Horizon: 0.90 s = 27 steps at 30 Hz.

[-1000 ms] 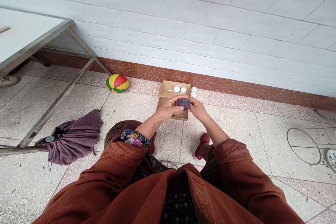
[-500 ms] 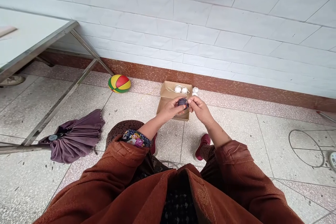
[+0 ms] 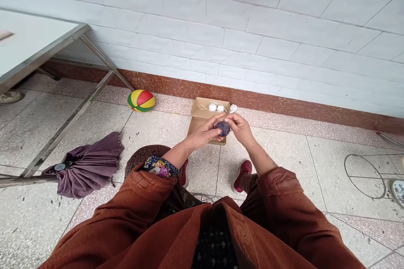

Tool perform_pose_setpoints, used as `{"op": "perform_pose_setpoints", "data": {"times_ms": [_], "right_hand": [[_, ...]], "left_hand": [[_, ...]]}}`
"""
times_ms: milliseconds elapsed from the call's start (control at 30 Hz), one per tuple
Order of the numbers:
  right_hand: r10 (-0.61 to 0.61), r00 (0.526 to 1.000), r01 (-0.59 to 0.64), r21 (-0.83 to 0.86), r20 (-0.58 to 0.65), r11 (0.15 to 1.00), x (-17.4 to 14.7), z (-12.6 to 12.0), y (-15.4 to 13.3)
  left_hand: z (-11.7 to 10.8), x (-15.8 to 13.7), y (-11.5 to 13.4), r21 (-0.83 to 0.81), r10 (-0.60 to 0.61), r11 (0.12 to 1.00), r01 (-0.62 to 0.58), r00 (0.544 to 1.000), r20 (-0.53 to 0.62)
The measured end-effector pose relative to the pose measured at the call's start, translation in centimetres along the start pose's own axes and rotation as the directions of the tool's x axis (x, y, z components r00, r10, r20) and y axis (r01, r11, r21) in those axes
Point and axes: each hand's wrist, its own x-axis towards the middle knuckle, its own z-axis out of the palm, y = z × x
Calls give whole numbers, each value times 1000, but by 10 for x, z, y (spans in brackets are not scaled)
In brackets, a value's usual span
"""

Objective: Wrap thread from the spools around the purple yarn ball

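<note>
A dark purple-grey ball of yarn (image 3: 224, 128) is held in my left hand (image 3: 205, 133), with the thumb and fingers around it. My right hand (image 3: 240, 129) is at the ball's upper right edge, its thumb and forefinger pinched together; whether a strand of yarn lies between them is too small to make out. Beneath both hands stands an open cardboard box (image 3: 196, 124) on the floor. Two white balls of yarn (image 3: 216, 106) with a loose strand lie on its far flap. Another white ball of yarn (image 3: 233, 108) sits just right of the box.
A yellow, red and green ball (image 3: 141, 101) rests near the wall. At the left stand a metal-framed table (image 3: 63, 42) and a folded purple umbrella (image 3: 88, 164). A wire stand (image 3: 364, 176) lies on the floor to the right. My red shoes (image 3: 242, 175) flank the box's near side.
The yarn ball has turned in my left hand and shifted slightly right and nearer, showing more of its surface. My right hand remains pinched at its edge. The whole view has drifted slightly.
</note>
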Motion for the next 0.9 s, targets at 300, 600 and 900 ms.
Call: {"op": "perform_pose_setpoints", "data": {"times_ms": [300, 600, 900], "right_hand": [[232, 959, -236, 1, 163, 972, -16, 25, 14], [20, 975, -18, -10, 223, 1000, -19, 5, -19], [-164, 947, 181, -39, 278, 983, -14, 5, -31]], "left_hand": [[2, 5, 8, -158, 17, 986, -61, 964, -266], [-11, 0, 14, 104, 50, 995, -7, 905, -422], [-7, -1, 8, 257, 136, 965, -52, 938, -320]]}}
